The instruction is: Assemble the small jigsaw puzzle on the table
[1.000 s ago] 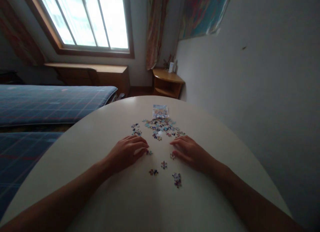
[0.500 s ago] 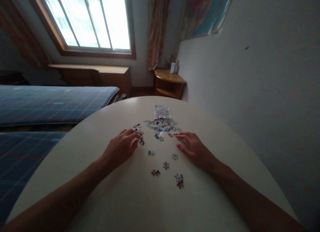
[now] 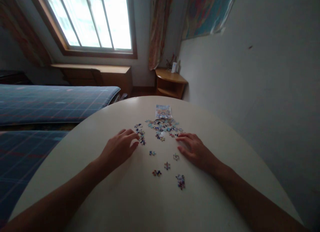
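Note:
My left hand [image 3: 121, 143] rests on the table with thumb and fingers apart, its fingertips beside a small cluster of jigsaw pieces [image 3: 141, 133]. My right hand [image 3: 192, 147] lies to the right, also open, index fingertip close to a reddish jigsaw piece [image 3: 171, 135]. Between and beyond the hands spreads a heap of loose jigsaw pieces [image 3: 165, 125]. Nearer me lie a few separate ones: a blue-white piece [image 3: 152, 153], a pale piece [image 3: 176, 157], a star-shaped piece [image 3: 167, 165], a dark-and-orange piece [image 3: 157, 173] and a larger joined clump [image 3: 180, 181].
A small printed picture sheet [image 3: 163, 112] lies behind the heap on the round white table [image 3: 125, 198]. Left of the table is a bed with a blue plaid mattress [image 3: 50, 104]. A white wall [image 3: 250, 102] runs along the right, and a wooden corner shelf [image 3: 171, 76] stands behind.
The view has shifted slightly, so the scene sits a little further right. My left fingertips have drawn back slightly from the cluster; my right hand stays almost in place.

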Demonstrator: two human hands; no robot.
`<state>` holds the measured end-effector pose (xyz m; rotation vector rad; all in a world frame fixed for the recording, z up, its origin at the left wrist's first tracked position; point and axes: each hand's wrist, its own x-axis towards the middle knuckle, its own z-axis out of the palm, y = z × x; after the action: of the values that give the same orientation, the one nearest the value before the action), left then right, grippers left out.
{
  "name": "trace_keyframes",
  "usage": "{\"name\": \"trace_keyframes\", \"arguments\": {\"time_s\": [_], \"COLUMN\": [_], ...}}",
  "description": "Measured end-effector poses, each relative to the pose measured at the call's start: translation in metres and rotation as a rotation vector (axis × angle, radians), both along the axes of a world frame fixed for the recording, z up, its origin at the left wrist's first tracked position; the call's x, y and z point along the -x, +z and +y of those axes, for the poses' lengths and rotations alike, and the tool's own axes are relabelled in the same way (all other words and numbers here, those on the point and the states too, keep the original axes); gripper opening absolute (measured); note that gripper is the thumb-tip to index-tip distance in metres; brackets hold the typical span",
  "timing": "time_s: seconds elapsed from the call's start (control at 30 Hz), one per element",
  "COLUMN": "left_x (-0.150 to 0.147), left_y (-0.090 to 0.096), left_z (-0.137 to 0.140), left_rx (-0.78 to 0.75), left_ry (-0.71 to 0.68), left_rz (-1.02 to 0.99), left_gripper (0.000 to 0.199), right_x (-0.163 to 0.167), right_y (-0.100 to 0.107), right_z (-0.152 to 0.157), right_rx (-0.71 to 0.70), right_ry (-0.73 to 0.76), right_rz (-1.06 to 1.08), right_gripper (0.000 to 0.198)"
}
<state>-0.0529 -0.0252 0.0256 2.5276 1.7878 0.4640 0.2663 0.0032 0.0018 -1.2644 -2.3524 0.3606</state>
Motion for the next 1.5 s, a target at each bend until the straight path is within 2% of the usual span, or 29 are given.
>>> {"name": "trace_keyframes", "arguments": {"time_s": [0.13,0.33,0.53,0.77,1.07,1.3,1.5], "left_x": [0.006,0.005,0.006,0.014,-0.003,-0.015,-0.026], "left_y": [0.007,0.006,0.004,-0.005,0.001,-0.001,-0.005], "left_z": [-0.007,-0.007,-0.004,0.0,-0.007,-0.01,-0.017], "left_rx": [0.063,0.182,0.189,0.187,0.269,0.335,0.245], "left_ry": [0.093,0.107,0.124,0.071,0.032,-0.014,-0.141], "left_rz": [0.063,0.03,-0.02,-0.061,-0.174,-0.269,-0.396], "left_gripper": [0.016,0.02,0.018,0.017,0.012,0.012,0.011], "right_x": [0.0,-0.001,-0.008,-0.007,0.008,0.013,0.019], "right_y": [-0.002,-0.005,-0.008,-0.007,0.002,0.003,0.01], "right_z": [0.0,0.003,0.012,0.013,-0.003,-0.009,-0.019], "right_rx": [-0.015,-0.034,-0.084,-0.103,-0.171,-0.145,-0.12], "right_ry": [-0.006,-0.04,-0.13,-0.171,-0.006,0.065,0.186], "right_rz": [0.0,0.055,0.081,0.073,0.021,0.015,0.025], "right_gripper": [0.032,0.031,0.025,0.022,0.018,0.016,0.014]}}
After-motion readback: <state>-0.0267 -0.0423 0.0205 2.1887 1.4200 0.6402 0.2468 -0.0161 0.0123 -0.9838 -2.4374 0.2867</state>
